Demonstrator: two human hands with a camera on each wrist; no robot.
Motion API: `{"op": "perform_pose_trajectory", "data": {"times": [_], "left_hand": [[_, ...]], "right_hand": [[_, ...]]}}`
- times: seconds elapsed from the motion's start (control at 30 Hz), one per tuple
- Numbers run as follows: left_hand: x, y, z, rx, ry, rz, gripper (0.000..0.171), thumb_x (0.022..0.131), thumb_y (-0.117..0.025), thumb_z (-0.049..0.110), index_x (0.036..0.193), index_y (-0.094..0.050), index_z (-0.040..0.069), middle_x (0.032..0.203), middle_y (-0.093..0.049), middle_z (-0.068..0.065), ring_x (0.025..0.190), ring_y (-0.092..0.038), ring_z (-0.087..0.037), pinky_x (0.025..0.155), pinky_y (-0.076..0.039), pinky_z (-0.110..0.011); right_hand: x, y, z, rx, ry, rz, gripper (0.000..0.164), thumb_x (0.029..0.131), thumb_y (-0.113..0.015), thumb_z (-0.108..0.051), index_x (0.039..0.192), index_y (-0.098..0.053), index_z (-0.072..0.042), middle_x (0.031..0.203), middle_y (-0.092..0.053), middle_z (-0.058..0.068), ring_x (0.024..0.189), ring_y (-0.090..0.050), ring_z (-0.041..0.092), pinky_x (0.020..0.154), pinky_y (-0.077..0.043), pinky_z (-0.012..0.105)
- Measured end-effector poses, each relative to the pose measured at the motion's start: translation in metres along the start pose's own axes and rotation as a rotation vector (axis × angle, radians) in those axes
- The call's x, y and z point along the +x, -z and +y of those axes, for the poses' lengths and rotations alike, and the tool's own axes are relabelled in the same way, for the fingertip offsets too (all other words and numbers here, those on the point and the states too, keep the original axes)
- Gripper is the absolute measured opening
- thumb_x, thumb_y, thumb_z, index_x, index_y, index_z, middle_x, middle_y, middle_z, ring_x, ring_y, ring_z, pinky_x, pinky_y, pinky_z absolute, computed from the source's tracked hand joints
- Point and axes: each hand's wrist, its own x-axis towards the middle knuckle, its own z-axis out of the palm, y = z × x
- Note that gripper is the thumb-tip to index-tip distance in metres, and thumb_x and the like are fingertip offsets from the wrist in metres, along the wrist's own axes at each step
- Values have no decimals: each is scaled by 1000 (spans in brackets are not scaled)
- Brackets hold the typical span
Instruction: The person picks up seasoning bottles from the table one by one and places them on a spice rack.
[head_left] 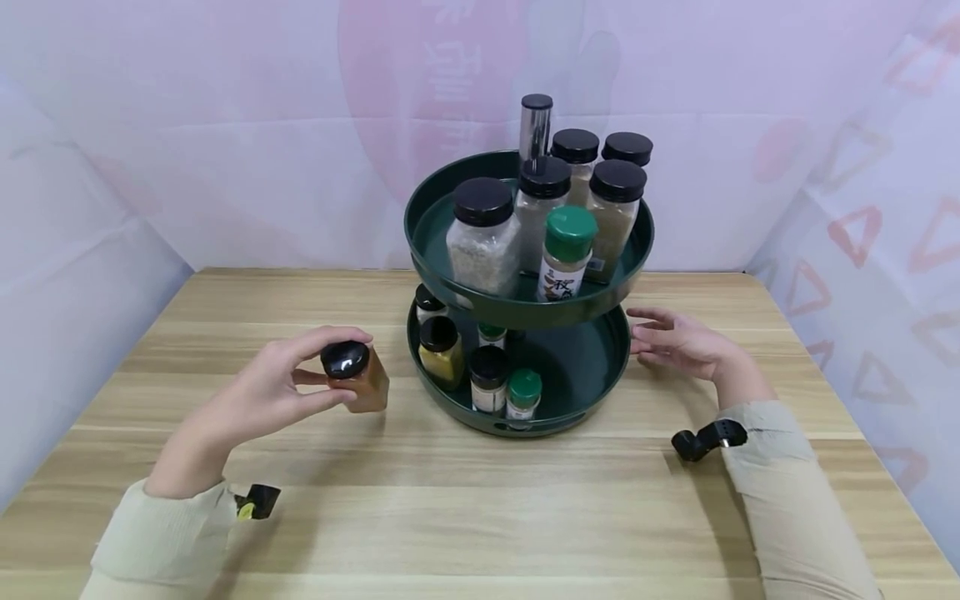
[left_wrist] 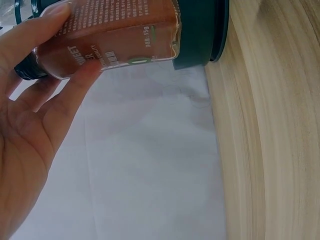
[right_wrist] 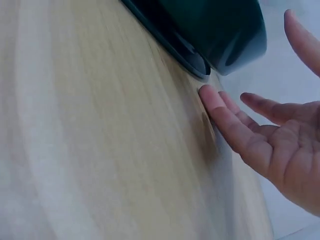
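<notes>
My left hand (head_left: 258,396) grips a squarish spice jar (head_left: 369,385) of reddish-brown powder, thumb and fingers around its upper part near the black lid. The jar is raised and slightly tilted, left of a dark green two-tier round rack (head_left: 577,362). Printed text on the jar (left_wrist: 115,30) faces the left wrist camera. My right hand (head_left: 682,346) holds nothing; its fingers extend toward the right side of the lower tier. In the right wrist view, the fingertips (right_wrist: 209,92) are close to the rack's base, and whether they touch it I cannot tell.
The upper tier (head_left: 525,312) carries several black-lidded jars, a green-capped bottle (head_left: 566,250) and a tall slim container (head_left: 536,129). On the lower tier's left and front stand a yellow-filled jar (head_left: 441,354) and other small bottles. White cloth walls (head_left: 262,167) border the wooden table (head_left: 450,517).
</notes>
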Motion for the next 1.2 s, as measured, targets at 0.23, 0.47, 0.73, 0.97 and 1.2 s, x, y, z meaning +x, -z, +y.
{"op": "perform_pose_trajectory", "data": {"times": [0.23, 0.47, 0.73, 0.97, 1.2], "left_hand": [[0, -1, -1, 16, -10, 0, 64, 78, -80, -5, 135, -57, 12, 129, -65, -10, 115, -57, 8, 73, -61, -23], [1, -2, -1, -1, 5, -25, 65, 78, -80, -6, 135, -56, 16, 131, -63, -8, 117, -57, 4, 74, -61, -23], [3, -5, 2, -7, -9, -23, 62, 79, -80, -2, 134, -57, 15, 129, -64, -9, 114, -58, 4, 74, -61, -24], [5, -6, 5, -9, -16, -30, 63, 79, -80, -4, 135, -57, 15, 131, -64, -11, 115, -58, 3, 74, -61, -24], [9, -8, 10, -14, -23, -40, 64, 79, -80, -3, 135, -57, 16, 132, -63, -11, 114, -59, 1, 74, -61, -25]], "right_hand": [[9, 1, 1, 8, 21, -30, 75, 101, -55, -8, 158, -7, -4, 142, -30, 11, 107, -57, 4, 93, -53, 19], [10, 3, 7, -36, 82, -116, 83, 96, -58, 1, 158, -3, -2, 163, -7, 24, 120, -49, 3, 97, -52, 18], [7, -1, 9, -53, 104, -127, 85, 95, -58, 3, 158, -1, -1, 163, -5, 26, 122, -46, 5, 97, -50, 16], [-1, -10, 10, -72, 101, -91, 86, 96, -60, -2, 158, 0, 0, 163, -5, 29, 121, -48, 5, 95, -50, 15], [-9, -20, 13, -110, 101, -38, 84, 96, -62, -7, 158, -6, -2, 162, -12, 27, 140, -30, 34, 94, -49, 13]]}}
